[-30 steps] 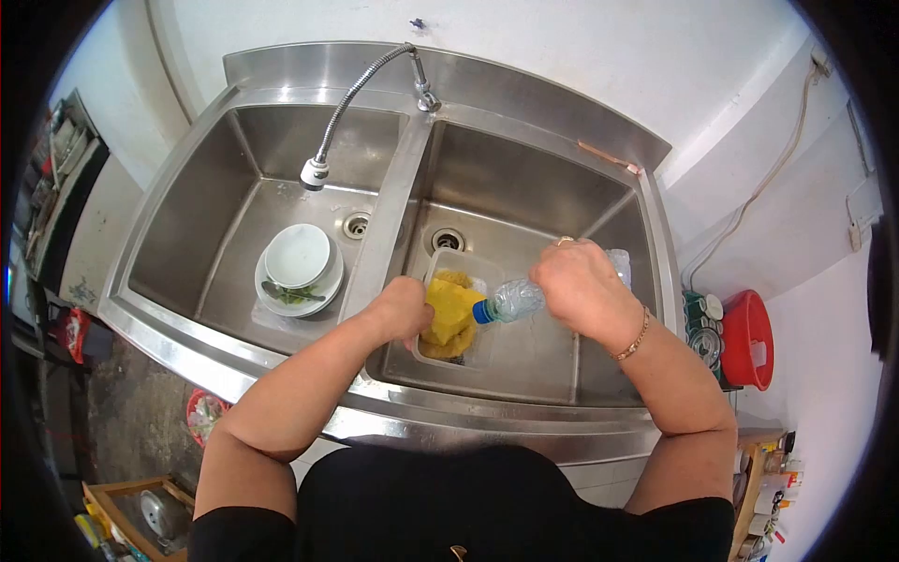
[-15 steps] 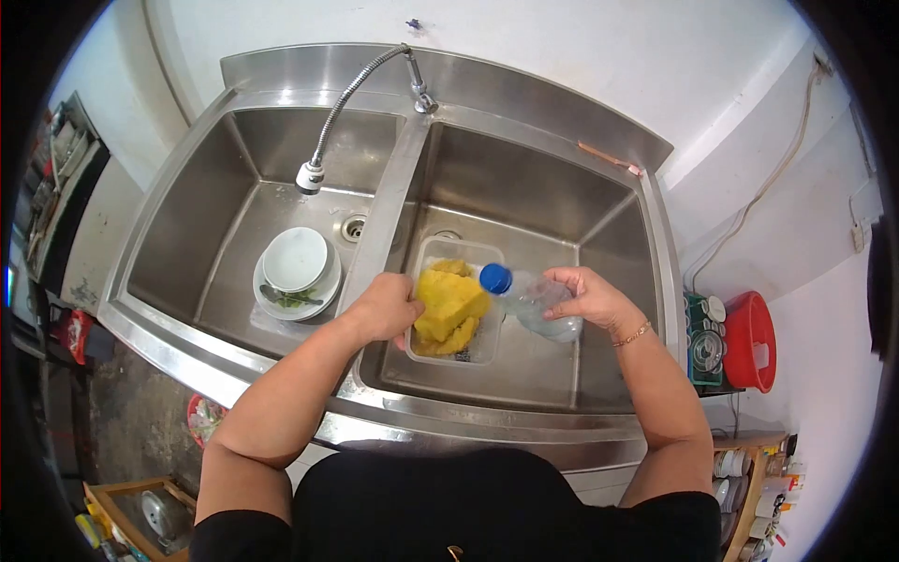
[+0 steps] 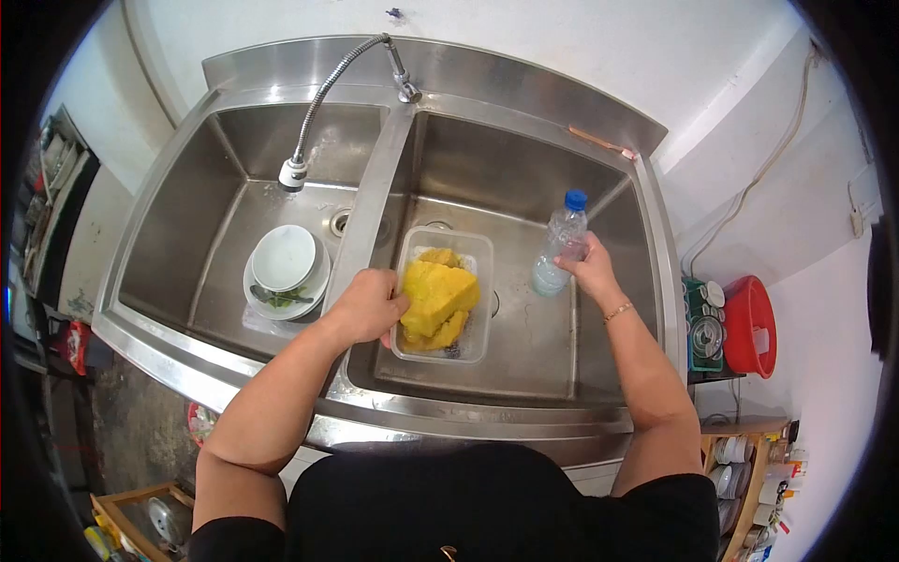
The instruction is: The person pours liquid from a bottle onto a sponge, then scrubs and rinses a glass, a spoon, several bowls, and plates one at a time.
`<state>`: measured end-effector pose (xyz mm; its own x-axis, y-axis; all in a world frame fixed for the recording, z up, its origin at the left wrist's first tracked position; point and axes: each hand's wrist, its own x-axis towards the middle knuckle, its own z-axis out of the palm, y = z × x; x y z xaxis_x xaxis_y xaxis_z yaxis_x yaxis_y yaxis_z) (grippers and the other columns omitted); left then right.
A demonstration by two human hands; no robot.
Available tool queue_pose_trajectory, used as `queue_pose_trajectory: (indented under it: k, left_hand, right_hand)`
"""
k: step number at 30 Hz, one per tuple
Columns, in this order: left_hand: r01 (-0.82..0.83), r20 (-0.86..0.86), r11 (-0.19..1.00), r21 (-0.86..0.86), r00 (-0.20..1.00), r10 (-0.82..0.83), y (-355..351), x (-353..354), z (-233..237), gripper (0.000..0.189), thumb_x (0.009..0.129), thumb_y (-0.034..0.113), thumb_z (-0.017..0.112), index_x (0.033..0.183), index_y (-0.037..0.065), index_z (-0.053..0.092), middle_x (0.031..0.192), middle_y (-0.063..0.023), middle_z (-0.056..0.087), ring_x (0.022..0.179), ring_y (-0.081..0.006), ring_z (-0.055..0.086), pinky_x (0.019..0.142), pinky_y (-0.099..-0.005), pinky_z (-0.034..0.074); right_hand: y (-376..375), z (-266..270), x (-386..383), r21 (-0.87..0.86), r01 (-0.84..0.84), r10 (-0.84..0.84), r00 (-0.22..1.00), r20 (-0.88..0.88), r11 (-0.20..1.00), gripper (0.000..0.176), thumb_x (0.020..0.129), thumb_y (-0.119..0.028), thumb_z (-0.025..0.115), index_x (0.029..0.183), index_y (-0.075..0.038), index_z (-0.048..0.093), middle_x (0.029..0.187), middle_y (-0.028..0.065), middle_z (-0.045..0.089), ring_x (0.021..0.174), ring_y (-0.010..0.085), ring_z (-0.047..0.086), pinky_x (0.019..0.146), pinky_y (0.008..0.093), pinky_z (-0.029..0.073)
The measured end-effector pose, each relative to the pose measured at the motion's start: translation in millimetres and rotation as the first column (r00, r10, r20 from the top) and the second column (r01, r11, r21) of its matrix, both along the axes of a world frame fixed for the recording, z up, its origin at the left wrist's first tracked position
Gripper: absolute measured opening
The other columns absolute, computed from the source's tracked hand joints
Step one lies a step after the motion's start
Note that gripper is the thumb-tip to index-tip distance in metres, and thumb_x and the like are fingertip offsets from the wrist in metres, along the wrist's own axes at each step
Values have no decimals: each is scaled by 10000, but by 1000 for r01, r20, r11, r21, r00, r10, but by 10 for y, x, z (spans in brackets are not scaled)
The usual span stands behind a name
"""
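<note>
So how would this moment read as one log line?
left hand: grips yellow sponge in clear plastic tub | right hand: grips clear blue-capped bottle

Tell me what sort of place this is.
Probably a home kitchen's washing-up spot: a steel double sink with a bendy tap, a bowl on a plate in the left basin, and the left hand gripping a yellow sponge in a tub while the right hand holds a bottle.

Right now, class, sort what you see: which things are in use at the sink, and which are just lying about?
In use: left hand gripping yellow sponge in clear tub; right hand holding bottle.
Lying about: bowl on plate, spray tap, red bucket.
</note>
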<state>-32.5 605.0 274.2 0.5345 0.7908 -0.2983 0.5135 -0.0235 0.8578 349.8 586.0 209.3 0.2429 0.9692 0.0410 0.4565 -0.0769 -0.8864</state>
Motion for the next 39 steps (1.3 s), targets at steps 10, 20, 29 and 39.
queue_pose_trajectory:
  k: [10, 20, 29, 39]
  left_hand:
    - [49, -96, 998, 41, 994, -44, 6, 0, 49, 166, 802, 67, 502, 733, -82, 519, 563, -134, 562, 459, -203, 604, 434, -313, 484]
    - [111, -127, 993, 51, 986, -103, 8, -1, 74, 212, 769, 86, 500, 755, -122, 537, 610, -245, 574, 514, -312, 613, 521, -379, 508]
    - [143, -227, 965, 218, 969, -92, 32, 2, -118, 227, 745, 134, 505, 760, -89, 542, 724, -277, 568, 774, -417, 574, 691, -434, 467]
    - [160, -202, 962, 223, 973, -115, 49, -5, -51, 207, 746, 107, 489, 736, -96, 532, 690, -271, 571, 686, -385, 602, 640, -408, 487]
  right_hand:
    - [967, 817, -332, 272, 122, -113, 992, -48, 955, 423, 670, -101, 718, 1046, 5, 558, 839, 71, 632, 675, 115, 586, 518, 245, 460]
    - [2776, 1105, -898, 390, 121, -276, 887, 371, 913, 416, 672, -171, 726, 1034, -26, 580, 973, 106, 631, 840, 215, 612, 724, 321, 475]
    - [3387, 901, -1061, 330, 143, -253, 914, 318, 933, 489, 684, -242, 708, 1108, -61, 545, 1095, 131, 589, 1028, 290, 550, 869, 372, 426]
    - [3364, 717, -1015, 399, 273, -393, 883, 257, 875, 741, 576, -371, 763, 1134, 45, 509, 1097, 203, 574, 1024, 293, 555, 871, 356, 422]
